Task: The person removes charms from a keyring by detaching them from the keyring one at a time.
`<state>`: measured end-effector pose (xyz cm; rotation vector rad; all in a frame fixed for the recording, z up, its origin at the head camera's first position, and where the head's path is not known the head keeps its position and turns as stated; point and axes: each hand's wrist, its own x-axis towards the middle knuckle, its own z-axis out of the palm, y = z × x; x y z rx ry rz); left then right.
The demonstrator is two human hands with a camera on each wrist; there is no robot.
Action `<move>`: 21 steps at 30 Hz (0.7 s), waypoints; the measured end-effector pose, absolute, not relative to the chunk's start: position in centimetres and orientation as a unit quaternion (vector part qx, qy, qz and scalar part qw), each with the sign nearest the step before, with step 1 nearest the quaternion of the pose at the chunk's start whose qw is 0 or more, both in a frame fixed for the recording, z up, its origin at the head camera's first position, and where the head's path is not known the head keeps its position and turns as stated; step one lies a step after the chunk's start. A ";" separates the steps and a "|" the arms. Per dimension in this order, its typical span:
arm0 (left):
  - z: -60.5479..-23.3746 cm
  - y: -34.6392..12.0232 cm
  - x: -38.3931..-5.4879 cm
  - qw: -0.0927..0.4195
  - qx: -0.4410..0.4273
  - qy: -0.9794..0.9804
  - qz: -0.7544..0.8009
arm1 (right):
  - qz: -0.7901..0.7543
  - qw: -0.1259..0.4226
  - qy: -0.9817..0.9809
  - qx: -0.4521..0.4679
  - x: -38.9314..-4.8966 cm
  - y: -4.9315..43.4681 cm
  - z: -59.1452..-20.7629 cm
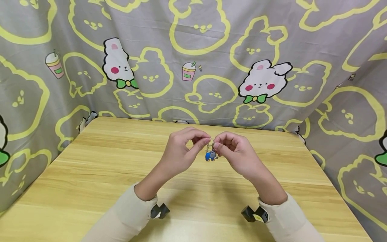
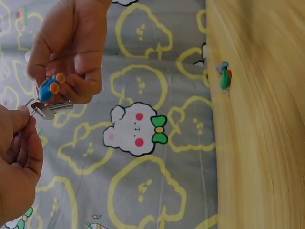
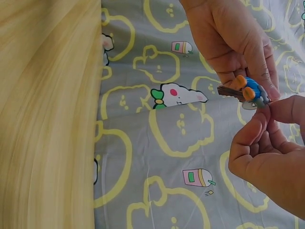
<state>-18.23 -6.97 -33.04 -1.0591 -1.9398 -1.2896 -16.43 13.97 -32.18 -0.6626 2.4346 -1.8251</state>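
Note:
In the head view, my left hand point(image 1: 182, 151) and right hand point(image 1: 239, 153) meet over the middle of the table at a metal key ring point(image 1: 213, 140). Left thumb and fingertips pinch one side of the ring, while the right thumb and forefinger pinch the opposite side. A small blue elephant charm point(image 1: 209, 156) with a grey head and orange feet dangles beneath. Silver keys point(image 2: 56, 109) hang beside the charm in the left wrist view; the right wrist view shows the keys point(image 3: 230, 94) lying behind its orange feet. The fingertips partly cover the ring.
A small green, red and blue object point(image 2: 225, 76) lies on the wooden table point(image 1: 121, 154), seen in the left wrist view. Behind the table's back edge hangs a grey patterned curtain point(image 1: 163, 40), which also runs down both sides.

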 end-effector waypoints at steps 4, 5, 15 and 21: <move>-33.0 -7.0 -18.2 0.289 -0.396 -0.732 -0.473 | -0.581 0.012 0.784 -0.217 -16.4 14.0 -32.2; -33.0 -7.1 -18.2 0.290 -0.396 -0.733 -0.470 | -0.580 0.011 0.785 -0.219 -16.4 14.0 -32.2; -32.8 -7.4 -18.8 0.322 -0.451 -0.729 -0.402 | -0.565 0.014 0.793 -0.226 -16.5 14.1 -32.3; -32.7 -7.9 -18.7 0.340 -0.480 -0.730 -0.348 | -0.560 0.026 0.799 -0.218 -16.4 14.0 -32.2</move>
